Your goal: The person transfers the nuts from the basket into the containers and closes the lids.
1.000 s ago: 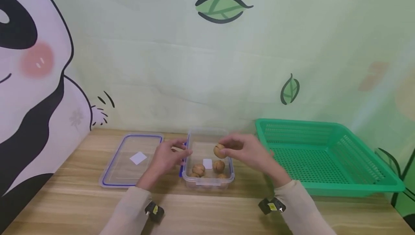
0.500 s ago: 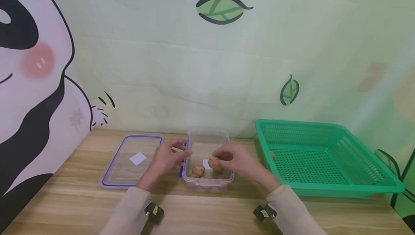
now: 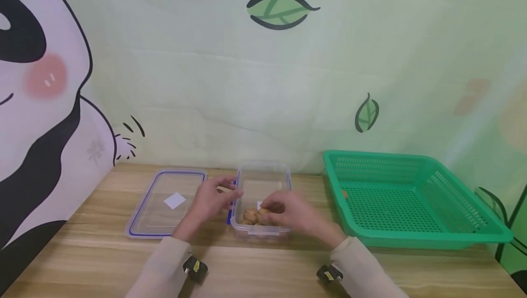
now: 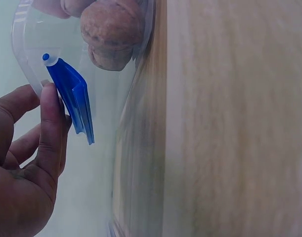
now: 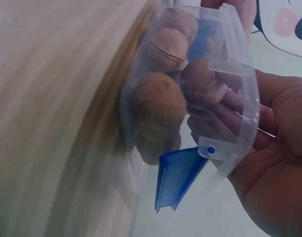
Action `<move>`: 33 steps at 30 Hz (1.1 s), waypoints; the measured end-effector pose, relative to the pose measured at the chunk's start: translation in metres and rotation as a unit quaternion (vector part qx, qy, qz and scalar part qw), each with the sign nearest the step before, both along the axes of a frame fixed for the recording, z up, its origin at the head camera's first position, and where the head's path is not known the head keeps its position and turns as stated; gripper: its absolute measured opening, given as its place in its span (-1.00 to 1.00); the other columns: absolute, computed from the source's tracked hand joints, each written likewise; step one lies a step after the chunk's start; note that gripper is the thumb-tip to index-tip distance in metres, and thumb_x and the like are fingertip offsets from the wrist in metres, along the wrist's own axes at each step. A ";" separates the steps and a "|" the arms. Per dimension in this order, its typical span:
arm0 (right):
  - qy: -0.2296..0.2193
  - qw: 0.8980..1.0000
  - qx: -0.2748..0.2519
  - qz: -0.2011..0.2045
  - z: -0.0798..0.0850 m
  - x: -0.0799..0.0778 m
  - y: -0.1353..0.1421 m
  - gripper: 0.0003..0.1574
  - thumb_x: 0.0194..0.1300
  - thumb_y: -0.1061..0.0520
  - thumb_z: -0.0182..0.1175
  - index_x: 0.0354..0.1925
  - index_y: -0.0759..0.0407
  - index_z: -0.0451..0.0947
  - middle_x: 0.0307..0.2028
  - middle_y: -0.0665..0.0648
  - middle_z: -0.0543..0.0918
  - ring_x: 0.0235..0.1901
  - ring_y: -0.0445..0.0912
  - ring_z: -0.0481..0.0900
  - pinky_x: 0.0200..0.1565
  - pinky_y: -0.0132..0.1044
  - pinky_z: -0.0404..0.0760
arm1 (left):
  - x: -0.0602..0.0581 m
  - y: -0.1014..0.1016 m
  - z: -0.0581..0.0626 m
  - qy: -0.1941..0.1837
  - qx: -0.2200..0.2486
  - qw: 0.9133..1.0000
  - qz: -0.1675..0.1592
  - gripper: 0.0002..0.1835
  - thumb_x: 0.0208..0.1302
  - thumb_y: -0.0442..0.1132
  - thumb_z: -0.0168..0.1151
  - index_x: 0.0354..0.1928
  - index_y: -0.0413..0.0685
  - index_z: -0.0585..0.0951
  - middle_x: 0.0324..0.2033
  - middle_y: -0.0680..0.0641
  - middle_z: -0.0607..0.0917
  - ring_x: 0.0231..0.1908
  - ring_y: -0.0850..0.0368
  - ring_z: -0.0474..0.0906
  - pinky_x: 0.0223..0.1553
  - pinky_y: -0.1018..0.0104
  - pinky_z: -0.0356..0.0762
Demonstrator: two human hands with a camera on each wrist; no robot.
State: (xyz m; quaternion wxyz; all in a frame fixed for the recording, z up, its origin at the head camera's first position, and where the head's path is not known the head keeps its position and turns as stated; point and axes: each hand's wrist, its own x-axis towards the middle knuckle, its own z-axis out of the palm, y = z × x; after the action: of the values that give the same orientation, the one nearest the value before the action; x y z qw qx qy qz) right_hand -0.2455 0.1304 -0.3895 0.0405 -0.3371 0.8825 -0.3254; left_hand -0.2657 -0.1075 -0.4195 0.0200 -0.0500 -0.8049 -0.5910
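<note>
- Left hand (image 3: 211, 199) is holding the rim of a clear plastic rectangular box (image 3: 265, 183) between thumb and fingers.
- Right hand (image 3: 294, 211) reaches inside this box, its fingers narrow around a brown round walnut (image 5: 204, 81).
- Other brown walnuts (image 5: 159, 103) lie beside it, at the near end.
- At left rests a clear blue-edged lid (image 3: 152, 218); at right, a green plastic basket (image 3: 380, 154).

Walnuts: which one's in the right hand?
The walnut between the thumb and fingers of the right hand. In the right wrist view it sits highest above the tabletop; the other walnuts lie lower in the clear box.
</note>
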 end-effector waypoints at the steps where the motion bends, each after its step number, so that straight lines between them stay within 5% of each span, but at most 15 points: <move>1: 0.007 1.000 0.005 0.004 -0.001 0.000 -0.001 -0.72 0.22 0.15 0.35 -0.09 0.19 0.65 -0.15 0.05 0.69 -0.14 -0.14 0.63 -0.04 -0.29 0.63 | 0.000 0.000 0.000 0.000 0.000 1.000 0.000 -0.47 0.13 -0.31 0.43 0.18 -0.17 0.55 -0.14 -0.17 0.66 -0.49 0.07 0.66 -0.43 0.21 0.72; 16: 0.068 0.994 0.080 -0.015 -0.004 0.000 -0.006 -0.72 0.23 0.10 0.35 -0.09 0.14 0.66 -0.15 0.02 0.69 -0.10 -0.14 0.60 0.03 -0.22 0.60 | 0.001 0.000 0.001 0.004 -0.006 1.000 -0.001 -0.46 0.14 -0.29 0.42 0.19 -0.18 0.54 -0.12 -0.18 0.66 -0.50 0.07 0.66 -0.41 0.15 0.72; 33: 0.080 0.995 0.064 -0.011 -0.004 0.000 -0.005 -0.72 0.21 0.09 0.37 -0.13 0.18 0.66 -0.20 0.06 0.71 -0.16 -0.11 0.63 -0.04 -0.21 0.63 | 0.002 -0.001 0.001 0.003 -0.001 1.000 -0.006 -0.46 0.15 -0.29 0.42 0.19 -0.20 0.53 -0.13 -0.17 0.66 -0.48 0.06 0.66 -0.41 0.18 0.72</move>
State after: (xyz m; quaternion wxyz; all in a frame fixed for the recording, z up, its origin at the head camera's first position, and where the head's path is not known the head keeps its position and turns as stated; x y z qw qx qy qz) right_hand -0.2456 0.1255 -0.3939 -0.0128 -0.3488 0.9057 -0.2407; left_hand -0.2638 -0.1086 -0.4186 0.0192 -0.0566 -0.8050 -0.5902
